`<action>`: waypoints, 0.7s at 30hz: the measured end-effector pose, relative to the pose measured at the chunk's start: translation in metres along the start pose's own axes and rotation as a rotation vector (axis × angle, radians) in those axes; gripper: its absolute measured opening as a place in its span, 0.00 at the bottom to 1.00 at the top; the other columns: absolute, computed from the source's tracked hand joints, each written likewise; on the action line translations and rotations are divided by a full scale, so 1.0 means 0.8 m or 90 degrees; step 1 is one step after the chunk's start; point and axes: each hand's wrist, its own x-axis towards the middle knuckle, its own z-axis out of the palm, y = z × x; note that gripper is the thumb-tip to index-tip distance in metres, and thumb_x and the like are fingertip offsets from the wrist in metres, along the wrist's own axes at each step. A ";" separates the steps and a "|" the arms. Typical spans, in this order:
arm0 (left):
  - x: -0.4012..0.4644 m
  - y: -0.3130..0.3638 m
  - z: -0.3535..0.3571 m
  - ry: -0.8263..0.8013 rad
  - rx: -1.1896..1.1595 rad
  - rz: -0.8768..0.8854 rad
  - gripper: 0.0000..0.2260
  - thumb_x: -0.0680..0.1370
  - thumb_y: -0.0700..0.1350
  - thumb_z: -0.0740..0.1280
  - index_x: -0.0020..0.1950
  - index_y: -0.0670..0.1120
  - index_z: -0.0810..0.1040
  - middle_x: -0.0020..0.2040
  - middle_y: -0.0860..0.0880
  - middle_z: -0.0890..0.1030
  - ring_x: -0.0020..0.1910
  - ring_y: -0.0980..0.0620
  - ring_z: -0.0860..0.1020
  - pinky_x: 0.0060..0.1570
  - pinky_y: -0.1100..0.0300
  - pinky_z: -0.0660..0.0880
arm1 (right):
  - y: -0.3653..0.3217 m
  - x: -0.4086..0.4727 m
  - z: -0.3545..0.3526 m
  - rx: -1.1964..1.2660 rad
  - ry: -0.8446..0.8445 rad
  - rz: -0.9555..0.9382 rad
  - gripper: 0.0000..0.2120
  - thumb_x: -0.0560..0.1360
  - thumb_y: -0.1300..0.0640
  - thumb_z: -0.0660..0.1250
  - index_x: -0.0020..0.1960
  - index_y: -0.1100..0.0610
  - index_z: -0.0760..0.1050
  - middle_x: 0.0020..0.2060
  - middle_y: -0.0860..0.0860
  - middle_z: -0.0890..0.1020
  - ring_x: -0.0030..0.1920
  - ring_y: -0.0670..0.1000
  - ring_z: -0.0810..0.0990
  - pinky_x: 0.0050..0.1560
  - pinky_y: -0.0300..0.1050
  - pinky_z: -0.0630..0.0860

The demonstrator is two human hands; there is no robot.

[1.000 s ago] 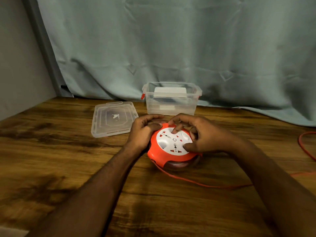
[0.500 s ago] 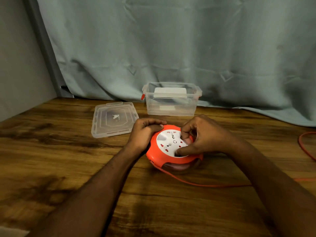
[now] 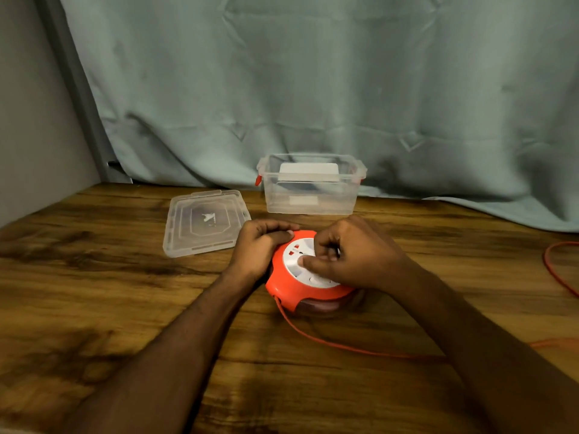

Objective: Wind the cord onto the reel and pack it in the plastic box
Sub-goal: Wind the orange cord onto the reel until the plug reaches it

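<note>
1. Since a second ago the right hand has swung round on the white socket face of the cord reel: its fingers, then spread over the far rim, are now bunched toward the left side of the face, thumb pointing left. The orange cord trailing from the reel lies farther toward the person than before.
2. That reel lies flat on the wooden table, socket face up and tilted slightly toward the camera. Its cord leaves the near left edge and runs right, passing under the right forearm; another loop shows at the far right edge.
3. Between both hands sits the reel. The left hand grips its left rim with curled fingers; the right hand rests on top, fingers curled and pinching at the face.
4. Beyond the hands stands the clear plastic box, open and upright, its long side facing the person.
5. Its lid lies flat, just left of the left hand and beside the box.
</note>
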 end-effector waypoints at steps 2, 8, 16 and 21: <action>0.000 0.000 0.000 0.002 0.006 0.000 0.10 0.74 0.31 0.67 0.51 0.36 0.85 0.49 0.36 0.86 0.52 0.33 0.83 0.57 0.40 0.79 | 0.010 -0.002 -0.014 0.057 -0.026 0.014 0.04 0.70 0.50 0.77 0.44 0.46 0.83 0.31 0.37 0.80 0.33 0.39 0.77 0.35 0.40 0.69; -0.004 0.005 0.001 0.001 0.011 -0.005 0.10 0.76 0.31 0.67 0.52 0.37 0.85 0.48 0.38 0.86 0.49 0.37 0.84 0.54 0.43 0.80 | 0.034 -0.001 -0.021 0.107 -0.134 -0.001 0.30 0.66 0.54 0.78 0.65 0.38 0.75 0.47 0.28 0.81 0.37 0.25 0.74 0.29 0.30 0.68; -0.005 0.005 0.001 -0.010 0.009 0.010 0.10 0.76 0.31 0.66 0.54 0.36 0.85 0.49 0.38 0.86 0.45 0.44 0.85 0.49 0.51 0.82 | 0.036 -0.003 -0.019 0.169 -0.149 0.014 0.29 0.66 0.53 0.81 0.60 0.40 0.71 0.56 0.40 0.81 0.37 0.32 0.78 0.31 0.33 0.73; 0.001 0.000 0.002 0.004 -0.020 -0.002 0.10 0.75 0.30 0.67 0.52 0.35 0.85 0.50 0.35 0.86 0.47 0.41 0.83 0.54 0.47 0.80 | 0.023 -0.003 -0.015 0.023 -0.100 0.041 0.20 0.62 0.37 0.79 0.42 0.47 0.75 0.36 0.42 0.79 0.37 0.44 0.75 0.33 0.46 0.69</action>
